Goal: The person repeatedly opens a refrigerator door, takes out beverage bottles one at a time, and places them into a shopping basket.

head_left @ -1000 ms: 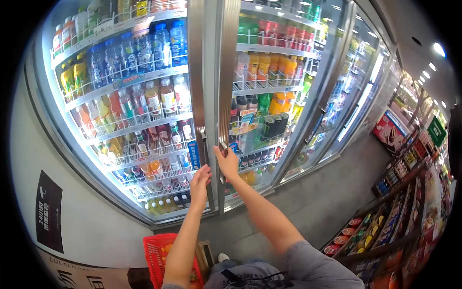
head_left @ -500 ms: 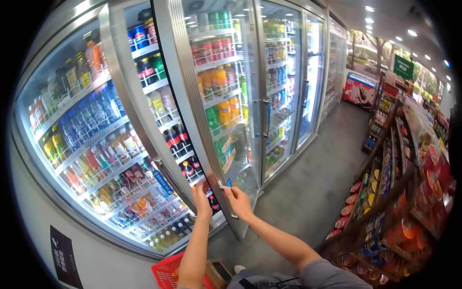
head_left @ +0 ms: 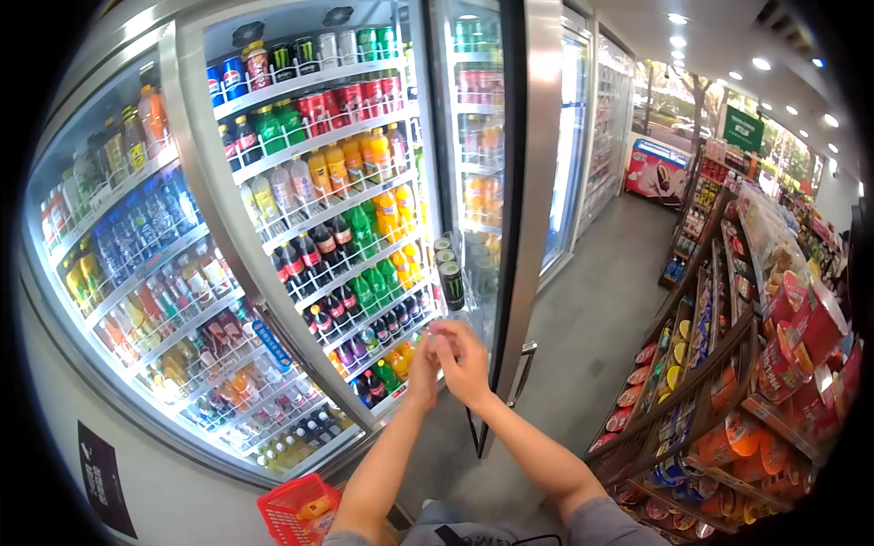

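My left hand (head_left: 422, 371) and my right hand (head_left: 464, 361) are up close together in front of the opened drinks fridge, fingertips overlapping or touching. Left fingers point upward, partly covered by the right ones, which bend loosely inward. Nothing shows in either hand. The glass fridge door (head_left: 530, 182) stands swung out just right of my right hand, its metal handle (head_left: 523, 373) on the outer side. Behind my hands, fridge shelves (head_left: 314, 125) carry cans and bottles. Black Monster cans (head_left: 450, 278) sit in a rack on the door's inner side.
A red shopping basket (head_left: 273, 511) with orange-coloured packages stands at lower left. To the left is another fridge door (head_left: 137, 264) with a blue label on its handle. Snack shelves (head_left: 728, 364) line the right side, along a grey floor aisle (head_left: 583, 309). A red chest freezer (head_left: 657, 173) stands farther back.
The fridge door has swung wide open to the right, exposing the shelves. My right hand has come off the door edge, and both hands have moved right and closer together.
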A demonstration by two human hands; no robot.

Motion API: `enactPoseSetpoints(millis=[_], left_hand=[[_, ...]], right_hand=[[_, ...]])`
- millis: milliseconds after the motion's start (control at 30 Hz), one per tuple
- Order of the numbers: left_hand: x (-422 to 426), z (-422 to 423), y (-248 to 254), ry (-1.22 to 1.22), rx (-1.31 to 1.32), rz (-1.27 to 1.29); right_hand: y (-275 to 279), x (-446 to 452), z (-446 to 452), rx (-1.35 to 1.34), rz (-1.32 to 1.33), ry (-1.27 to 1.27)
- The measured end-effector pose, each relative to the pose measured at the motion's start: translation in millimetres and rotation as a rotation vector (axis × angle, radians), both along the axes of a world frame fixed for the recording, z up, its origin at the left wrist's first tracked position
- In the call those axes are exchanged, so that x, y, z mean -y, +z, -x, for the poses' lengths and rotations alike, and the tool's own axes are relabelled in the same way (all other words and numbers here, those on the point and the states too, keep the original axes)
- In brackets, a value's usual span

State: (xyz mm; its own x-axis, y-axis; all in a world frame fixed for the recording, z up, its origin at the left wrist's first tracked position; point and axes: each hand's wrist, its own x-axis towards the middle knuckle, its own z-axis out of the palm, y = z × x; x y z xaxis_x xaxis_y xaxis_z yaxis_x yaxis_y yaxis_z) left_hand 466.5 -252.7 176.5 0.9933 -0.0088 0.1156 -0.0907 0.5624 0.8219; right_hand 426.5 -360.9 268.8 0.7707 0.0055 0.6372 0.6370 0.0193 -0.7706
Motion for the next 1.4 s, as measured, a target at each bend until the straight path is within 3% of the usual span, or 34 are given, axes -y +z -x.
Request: enactPoseSetpoints(millis=[133, 333, 733, 1267, 1400], left_hand=[[-24.3, -19.2, 40.6, 0.053, -0.065, -0.136], [-74.2, -97.7, 74.0, 0.154, 0.000, -0.286], [-212.7, -309.4, 166.6, 0.229, 0.086, -0.349], [-280.3, -527.6, 187.9, 0.265, 0.228, -0.326], [-293.0, -603.4, 177.6, 0.321, 0.337, -0.636]], right_hand=[[-7.4, 7.9, -65.9, -0.121, -0.126, 0.062], [-28.9, -18.3, -188.1, -0.208, -0.033, 0.068], [32.3, -125.3, -415.9, -0.375, -0.138, 0.275], [87.1, -190.7, -590.8, -0.324, -0.055, 0.276], [86.8, -202.5, -647.2, -0.263, -0.061, 0.267]])
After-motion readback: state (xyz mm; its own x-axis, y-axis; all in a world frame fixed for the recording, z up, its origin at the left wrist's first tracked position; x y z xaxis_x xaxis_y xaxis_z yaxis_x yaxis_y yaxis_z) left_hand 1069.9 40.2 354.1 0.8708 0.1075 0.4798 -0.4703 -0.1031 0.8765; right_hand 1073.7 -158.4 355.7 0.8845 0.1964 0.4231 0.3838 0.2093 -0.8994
